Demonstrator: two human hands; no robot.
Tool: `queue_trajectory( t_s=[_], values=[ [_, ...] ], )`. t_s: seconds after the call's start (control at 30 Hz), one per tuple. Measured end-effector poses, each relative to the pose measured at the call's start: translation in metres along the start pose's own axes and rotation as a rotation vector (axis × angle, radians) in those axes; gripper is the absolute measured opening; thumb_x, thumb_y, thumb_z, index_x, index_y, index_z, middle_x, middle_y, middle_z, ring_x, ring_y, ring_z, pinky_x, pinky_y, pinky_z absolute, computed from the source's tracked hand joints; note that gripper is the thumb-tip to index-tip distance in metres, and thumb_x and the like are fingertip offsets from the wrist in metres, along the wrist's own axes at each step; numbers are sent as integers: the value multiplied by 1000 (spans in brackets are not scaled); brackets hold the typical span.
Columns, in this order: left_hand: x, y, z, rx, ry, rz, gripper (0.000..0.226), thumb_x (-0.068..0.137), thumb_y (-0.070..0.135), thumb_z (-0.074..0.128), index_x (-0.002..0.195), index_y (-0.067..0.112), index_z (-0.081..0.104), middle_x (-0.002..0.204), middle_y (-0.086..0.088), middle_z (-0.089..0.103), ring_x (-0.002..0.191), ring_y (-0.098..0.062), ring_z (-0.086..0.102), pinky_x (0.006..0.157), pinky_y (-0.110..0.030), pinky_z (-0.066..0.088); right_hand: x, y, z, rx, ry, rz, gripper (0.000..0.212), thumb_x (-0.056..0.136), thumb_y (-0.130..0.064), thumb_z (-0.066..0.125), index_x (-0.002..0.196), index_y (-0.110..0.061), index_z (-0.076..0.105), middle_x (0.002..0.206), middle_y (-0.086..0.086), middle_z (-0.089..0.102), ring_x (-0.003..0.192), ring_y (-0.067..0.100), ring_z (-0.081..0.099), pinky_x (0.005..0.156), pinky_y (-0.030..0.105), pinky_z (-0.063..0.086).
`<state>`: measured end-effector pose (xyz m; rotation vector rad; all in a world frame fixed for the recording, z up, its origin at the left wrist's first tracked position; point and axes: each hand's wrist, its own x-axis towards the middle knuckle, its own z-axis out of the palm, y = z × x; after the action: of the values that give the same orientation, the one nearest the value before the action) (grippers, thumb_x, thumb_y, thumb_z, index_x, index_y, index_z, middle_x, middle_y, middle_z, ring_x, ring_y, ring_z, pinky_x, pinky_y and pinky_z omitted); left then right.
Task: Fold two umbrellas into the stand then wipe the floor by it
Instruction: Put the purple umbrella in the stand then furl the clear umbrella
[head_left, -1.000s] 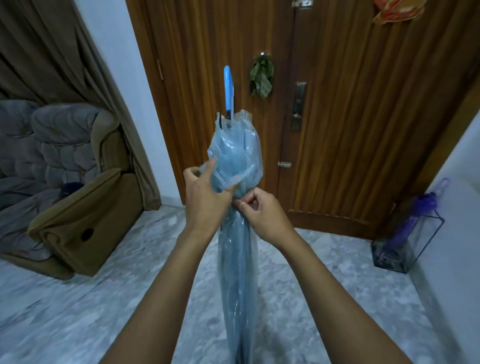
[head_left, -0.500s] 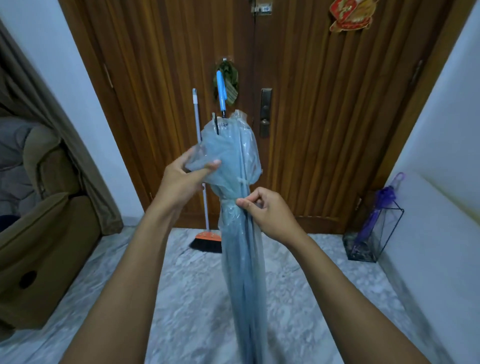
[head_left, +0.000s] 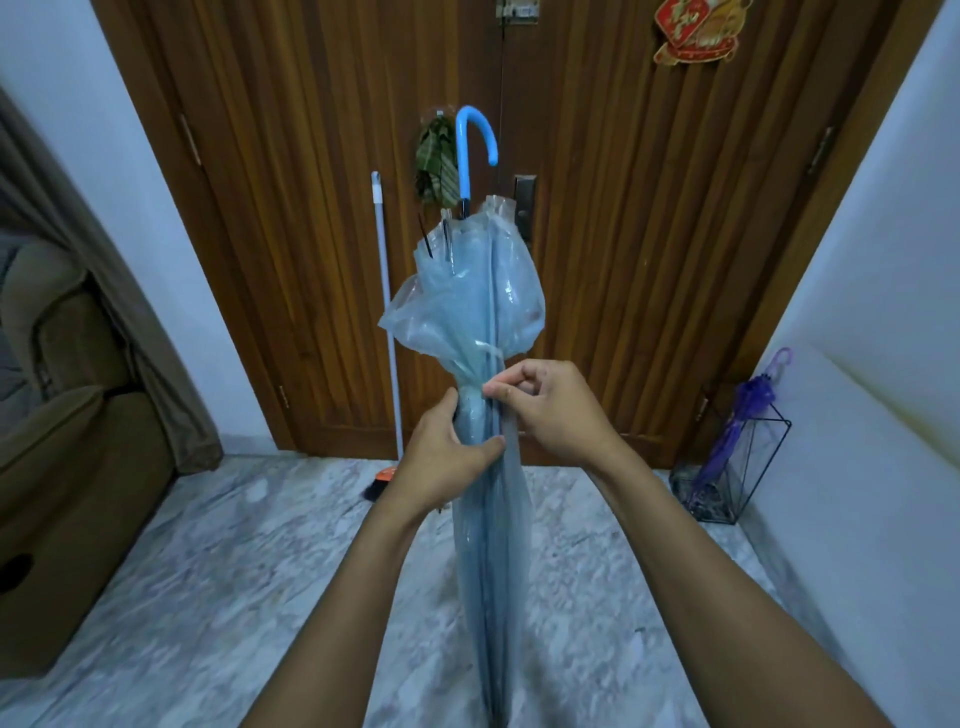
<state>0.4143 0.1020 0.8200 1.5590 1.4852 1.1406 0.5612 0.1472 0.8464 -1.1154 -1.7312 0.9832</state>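
A translucent blue umbrella (head_left: 467, 306) stands upright in front of me, collapsed, its curved blue handle at the top and its tip out of view below. My left hand (head_left: 441, 457) grips the gathered canopy around the shaft. Just above it, my right hand (head_left: 550, 410) pinches the thin closing strap at the umbrella's waist. A wire-frame umbrella stand (head_left: 737, 467) sits on the floor at the right wall, with a purple umbrella (head_left: 743, 415) leaning inside it.
A wooden double door (head_left: 623, 234) fills the background. A broom (head_left: 387, 332) with a white pole leans against it, left of the umbrella. A brown armchair (head_left: 67, 467) and a curtain stand at the left. The floor (head_left: 234, 571) is grey marble tile.
My left hand dropped from the puffed upper canopy to grip the gathered waist below my right hand. The view swung right and tilted, bringing the umbrella's handle hook and the broom into sight.
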Motion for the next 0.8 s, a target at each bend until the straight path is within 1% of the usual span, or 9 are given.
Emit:
queue_trajectory(
  t_s=[0.07,0.17,0.27,0.33,0.47,0.53,0.63,0.73,0.8],
  values=[
    [2,2,0,-49,42,21,51,77,22,79,122,27,57,106,11,69,98,-5,67,75,-18,56,0,-3,-2,42,-37,-19,6,92,-18,70,89,-15,73,80,3,78,80,14,75,76,35,63],
    [5,6,0,-80,54,48,54,76,29,82,124,29,57,107,11,69,96,-2,67,75,-20,57,1,-7,0,145,-2,-33,4,89,-14,73,88,-11,75,76,6,77,75,15,74,69,32,62],
    [2,11,0,-199,33,57,44,84,20,75,125,24,58,106,6,72,95,-5,70,73,-18,56,2,-8,1,313,66,-7,5,81,-8,80,83,-6,76,75,6,77,72,15,74,64,27,60],
    [0,12,-2,-298,24,53,39,87,17,72,124,22,60,105,2,73,95,-10,71,73,-21,57,3,-8,2,403,73,25,6,78,-3,81,80,-2,75,73,7,77,70,15,74,61,24,59],
    [-3,10,-10,-442,23,55,34,91,11,67,122,18,56,107,-2,73,98,-17,72,74,-24,57,6,-9,0,389,6,-14,6,82,1,75,84,-5,74,68,1,74,65,9,70,65,21,60],
    [-6,9,-13,-458,0,56,37,92,9,64,124,22,48,110,-2,72,100,-16,72,75,-24,57,6,-12,-3,308,10,-58,6,81,-2,78,86,-3,75,68,2,73,63,10,68,63,21,59],
    [-9,6,-16,-460,-8,40,60,93,8,62,135,31,24,114,-1,69,99,-15,71,78,-27,58,7,-13,-4,181,56,-114,12,76,-14,85,84,-9,78,69,-3,74,65,8,68,65,22,57],
    [-9,-1,-21,-513,-26,51,60,94,5,60,138,28,26,113,-3,70,100,-22,71,82,-35,59,7,-8,5,150,68,-77,13,74,-24,86,83,-19,79,76,-7,76,77,5,71,73,23,57],
    [-11,-5,-25,-612,-44,26,59,92,5,63,138,25,32,113,-8,70,98,-27,69,84,-40,58,4,-5,12,186,30,-25,16,75,-30,85,82,-18,79,84,-1,78,83,16,74,76,32,60]
  ],
)
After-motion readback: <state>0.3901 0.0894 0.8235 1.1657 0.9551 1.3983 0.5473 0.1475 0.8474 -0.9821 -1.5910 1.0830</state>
